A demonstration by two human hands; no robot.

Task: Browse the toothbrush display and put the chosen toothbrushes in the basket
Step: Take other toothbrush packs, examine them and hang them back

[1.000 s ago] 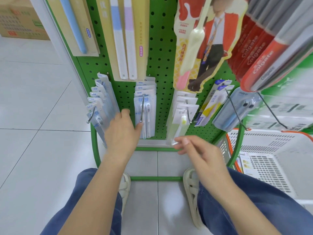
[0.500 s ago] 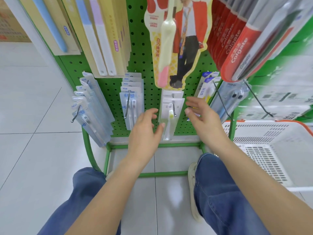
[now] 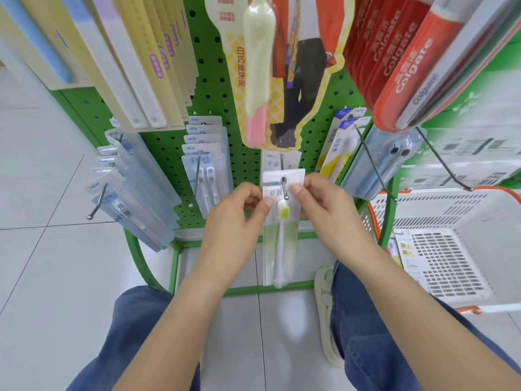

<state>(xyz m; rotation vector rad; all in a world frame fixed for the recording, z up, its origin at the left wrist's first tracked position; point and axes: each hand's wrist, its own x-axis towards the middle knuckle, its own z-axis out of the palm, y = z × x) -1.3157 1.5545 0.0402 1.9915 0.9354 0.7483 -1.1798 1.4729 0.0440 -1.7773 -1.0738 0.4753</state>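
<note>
**Both hands on a toothbrush pack at the hook's tip**

The left hand (image 3: pixel 239 218) and right hand (image 3: pixel 324 204) pinch the top corners of a clear toothbrush pack (image 3: pixel 280 238) holding a white brush with yellow bristles. The pack hangs at the outer end of a metal hook (image 3: pixel 284 187) on the green pegboard display (image 3: pixel 214 88). To the left hang blue twin-brush packs (image 3: pixel 205 170); further left, another row of clear packs (image 3: pixel 135 193). Red Colgate packs (image 3: pixel 400 60) hang upper right. A white basket (image 3: pixel 451 218) with an orange rim stands on the tiled floor (image 3: pixel 42 263) to the right, with a carded pack lying inside it.
</note>
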